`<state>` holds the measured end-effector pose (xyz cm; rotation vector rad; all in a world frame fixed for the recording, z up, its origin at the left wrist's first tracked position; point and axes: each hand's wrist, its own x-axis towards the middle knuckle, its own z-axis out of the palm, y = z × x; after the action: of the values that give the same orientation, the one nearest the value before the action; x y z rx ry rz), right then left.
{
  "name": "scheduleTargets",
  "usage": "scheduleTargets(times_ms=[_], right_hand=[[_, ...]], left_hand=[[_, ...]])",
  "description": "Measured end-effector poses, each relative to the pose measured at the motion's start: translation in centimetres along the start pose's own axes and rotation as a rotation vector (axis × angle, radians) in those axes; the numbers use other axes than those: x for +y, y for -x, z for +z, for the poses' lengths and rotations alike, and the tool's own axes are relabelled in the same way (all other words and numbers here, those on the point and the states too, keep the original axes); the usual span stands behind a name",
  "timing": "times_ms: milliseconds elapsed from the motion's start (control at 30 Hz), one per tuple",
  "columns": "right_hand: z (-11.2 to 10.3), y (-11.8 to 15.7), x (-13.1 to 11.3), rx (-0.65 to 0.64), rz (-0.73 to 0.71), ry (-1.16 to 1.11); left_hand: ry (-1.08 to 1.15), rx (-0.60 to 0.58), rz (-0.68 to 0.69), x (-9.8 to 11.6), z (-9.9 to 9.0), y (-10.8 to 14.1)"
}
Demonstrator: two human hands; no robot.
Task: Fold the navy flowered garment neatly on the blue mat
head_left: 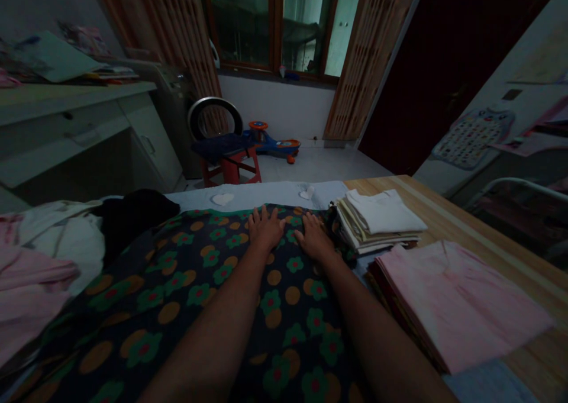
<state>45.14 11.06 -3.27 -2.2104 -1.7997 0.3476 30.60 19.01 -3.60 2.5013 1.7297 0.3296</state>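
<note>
A dark garment with green flowers and orange dots (pixel 217 255) lies spread over the bed in front of me. Near its far edge, my left hand (pixel 267 228) rests flat on the fabric with fingers spread. My right hand (pixel 314 236) lies on the same cloth a little to the right, its fingers stretched out toward the far edge. Neither hand grips anything. Just right of my right hand is a stack of folded clothes with a white one on top (pixel 384 212). Closer to me, a folded pink garment (pixel 461 296) tops another pile.
A heap of loose clothes, with a black piece (pixel 133 219) and a pink piece (pixel 31 290), lies at the left. Beyond the bed stand a red stool (pixel 233 166) and a blue ride-on toy (pixel 277 145). A white desk (pixel 75 131) is at the left.
</note>
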Motion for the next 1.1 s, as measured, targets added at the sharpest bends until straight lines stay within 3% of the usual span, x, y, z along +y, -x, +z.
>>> scheduleTargets(times_ms=[133,300,467,567,633,700,767,833,1100], right_hand=[[-0.8,0.0,0.9,-0.005,-0.005,-0.074],[-1.3,2.1,0.0,-0.029,-0.054,0.004],[-2.6,4.8,-1.0,-0.033,0.097,0.099],[-3.0,6.7,-1.8,-0.002,0.071,0.129],[-2.8,8.0,-2.3,-0.004,0.005,0.105],[-2.2,9.2,-2.7,-0.023,-0.026,0.071],[-1.3,10.0,-3.0,-0.019,-0.028,0.06],[-0.5,10.4,-3.0,0.025,-0.021,0.066],[0.6,11.0,-2.9,0.151,0.084,0.105]], left_hand=[[-0.008,0.006,0.003,0.1,-0.1,0.1],[-0.044,0.031,0.0,0.3,-0.1,0.1],[-0.035,0.025,-0.001,0.3,-0.2,0.2],[-0.026,0.056,0.016,0.4,-0.4,0.3],[-0.024,0.108,0.115,0.5,-0.5,0.3],[-0.003,0.106,0.314,0.9,-0.5,0.1],[0.038,0.02,0.495,1.5,-0.5,-0.3],[0.068,-0.076,0.553,2.3,-0.3,-0.8],[0.031,-0.135,0.375,4.2,1.1,-2.4]])
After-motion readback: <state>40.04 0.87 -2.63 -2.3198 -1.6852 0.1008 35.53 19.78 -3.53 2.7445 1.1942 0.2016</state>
